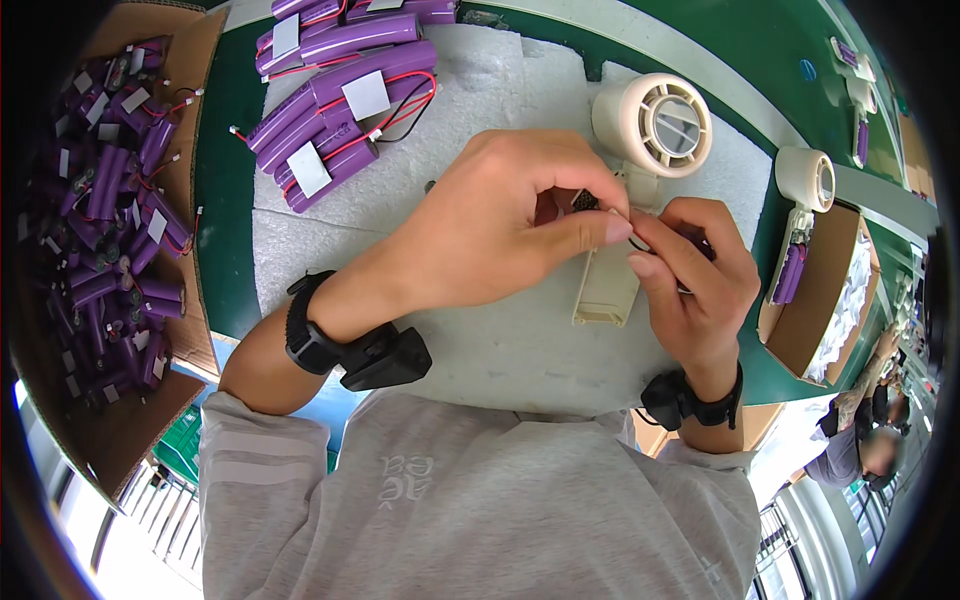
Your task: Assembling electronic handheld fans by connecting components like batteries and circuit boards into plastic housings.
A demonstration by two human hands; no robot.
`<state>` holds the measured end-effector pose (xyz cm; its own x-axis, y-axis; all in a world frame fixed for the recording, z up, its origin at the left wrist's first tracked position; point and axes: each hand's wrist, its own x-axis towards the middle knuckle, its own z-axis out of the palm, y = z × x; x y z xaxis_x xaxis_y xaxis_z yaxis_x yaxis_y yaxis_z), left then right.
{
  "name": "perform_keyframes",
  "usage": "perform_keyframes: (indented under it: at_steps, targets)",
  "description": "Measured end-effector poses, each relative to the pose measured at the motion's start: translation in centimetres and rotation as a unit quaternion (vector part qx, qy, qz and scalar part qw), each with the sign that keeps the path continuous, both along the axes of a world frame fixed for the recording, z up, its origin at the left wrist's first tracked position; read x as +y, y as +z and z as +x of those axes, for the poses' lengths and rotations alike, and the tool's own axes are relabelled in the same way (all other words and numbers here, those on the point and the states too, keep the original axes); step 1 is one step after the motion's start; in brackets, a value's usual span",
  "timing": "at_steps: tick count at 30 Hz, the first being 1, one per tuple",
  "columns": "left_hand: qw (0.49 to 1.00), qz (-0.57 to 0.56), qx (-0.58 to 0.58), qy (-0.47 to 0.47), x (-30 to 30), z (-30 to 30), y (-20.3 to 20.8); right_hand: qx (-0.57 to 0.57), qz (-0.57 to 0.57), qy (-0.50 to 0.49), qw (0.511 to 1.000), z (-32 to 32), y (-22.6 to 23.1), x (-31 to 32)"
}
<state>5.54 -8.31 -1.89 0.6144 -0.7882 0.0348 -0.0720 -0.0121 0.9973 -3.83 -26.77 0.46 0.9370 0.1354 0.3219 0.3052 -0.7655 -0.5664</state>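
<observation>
A cream handheld fan lies on the white foam mat, its round slotted head [652,125] away from me and its open handle shell [606,288] toward me. Over the handle, my left hand [510,215] is closed, thumb and forefinger pinched together; what the tips hold is hidden. A small dark patterned piece [584,201] shows in the gap behind those fingers. Against its fingertips my right hand [700,270] is closed too, pinching a thin dark wire [637,244], of which only a short bit shows. The right hand's curled fingers partly cover another dark thing.
Purple battery packs [330,110] with red and black leads lie at the mat's far left. A cardboard box [190,190] of more packs stands left. At right are another fan [804,180] with a purple pack in its handle and an open carton [815,300].
</observation>
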Motion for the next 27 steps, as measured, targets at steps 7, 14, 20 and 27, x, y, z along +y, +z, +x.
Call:
perform_keyframes:
  at_steps: [7,14,20,27]
  targets:
    - [0.999,0.038,-0.028,0.005,0.2,-0.1,0.4,0.007,0.004,-0.006,1.000,-0.1,-0.6,0.2]
    - [0.999,0.046,0.010,0.016,0.2,-0.2,0.2,0.031,0.087,-0.071,0.993,-0.1,-1.2,0.7]
    - [0.991,0.042,0.126,-0.022,0.4,1.0,1.0,0.042,0.115,-0.044,0.992,-0.1,-1.0,0.1]
    - [0.981,0.019,0.181,-0.066,0.6,1.4,0.8,0.048,0.115,-0.024,0.992,-0.2,-1.2,0.1]
